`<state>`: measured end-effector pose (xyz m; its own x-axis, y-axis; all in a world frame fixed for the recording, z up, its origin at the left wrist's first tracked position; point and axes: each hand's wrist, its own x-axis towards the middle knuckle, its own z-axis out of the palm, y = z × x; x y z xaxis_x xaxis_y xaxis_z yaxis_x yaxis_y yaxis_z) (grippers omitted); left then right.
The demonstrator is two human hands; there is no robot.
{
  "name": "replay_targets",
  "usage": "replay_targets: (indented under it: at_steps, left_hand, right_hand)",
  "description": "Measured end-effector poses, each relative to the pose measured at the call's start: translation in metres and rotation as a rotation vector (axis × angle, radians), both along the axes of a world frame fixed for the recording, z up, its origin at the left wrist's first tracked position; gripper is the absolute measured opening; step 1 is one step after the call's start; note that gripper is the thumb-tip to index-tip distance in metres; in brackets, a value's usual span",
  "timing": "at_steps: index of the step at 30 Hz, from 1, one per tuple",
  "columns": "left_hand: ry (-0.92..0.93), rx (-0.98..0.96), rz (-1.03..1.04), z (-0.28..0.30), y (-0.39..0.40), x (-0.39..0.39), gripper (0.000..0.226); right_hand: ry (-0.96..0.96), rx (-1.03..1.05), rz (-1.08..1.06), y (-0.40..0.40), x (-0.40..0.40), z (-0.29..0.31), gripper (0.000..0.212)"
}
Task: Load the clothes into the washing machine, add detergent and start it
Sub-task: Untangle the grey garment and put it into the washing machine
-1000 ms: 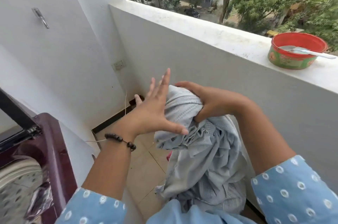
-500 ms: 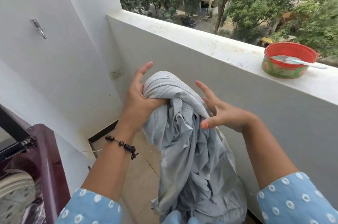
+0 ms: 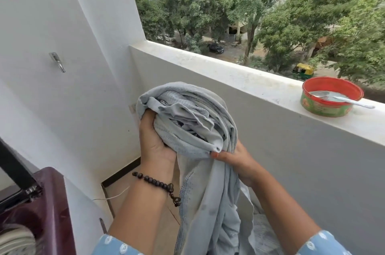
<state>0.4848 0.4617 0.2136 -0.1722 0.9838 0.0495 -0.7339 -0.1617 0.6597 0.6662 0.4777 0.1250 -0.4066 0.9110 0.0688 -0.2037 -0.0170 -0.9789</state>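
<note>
A large pale grey-blue cloth [image 3: 187, 121] is bunched into a bundle in front of me, its tail hanging down past my sleeves. My left hand [image 3: 155, 140] grips the bundle's left underside, fingers curled into the folds. My right hand [image 3: 235, 157] pinches the cloth just below the bundle on its right. The maroon top-load washing machine [image 3: 53, 209] stands at the lower left with its lid up and its drum partly showing. A red and green tin [image 3: 331, 96] holding white powder and a spoon sits on the balcony ledge at the right.
The white balcony parapet [image 3: 239, 75] runs across from centre to right, with trees and a street beyond. A white wall with a metal hook [image 3: 57, 62] is at the left. Tiled floor and a thin white cable [image 3: 112, 196] lie below between machine and parapet.
The cloth has been gathered higher into a tighter bundle. My left hand moved under its left side, and my right hand went from fingers spread to pinching the cloth below it.
</note>
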Motion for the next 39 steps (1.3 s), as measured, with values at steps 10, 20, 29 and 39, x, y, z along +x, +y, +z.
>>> replay_targets:
  at_steps: [10, 20, 29, 39]
  left_hand:
    - [0.861, -0.207, -0.403, -0.047, -0.053, -0.057, 0.136]
    - [1.735, 0.137, -0.291, 0.022, -0.023, -0.011, 0.146]
    - [1.416, 0.195, -0.051, 0.004, -0.01, -0.018, 0.119]
    - [0.477, 0.255, 0.312, 0.07, -0.001, -0.019, 0.089]
  right_hand:
    - [0.051, 0.175, -0.191, 0.009, 0.041, 0.054, 0.067]
    - [-0.63, 0.509, 0.155, 0.01, 0.006, 0.103, 0.08]
    - [-0.251, 0.218, 0.185, 0.006, 0.021, 0.067, 0.104]
    - [-0.212, 0.137, 0.061, -0.002, 0.033, 0.038, 0.121]
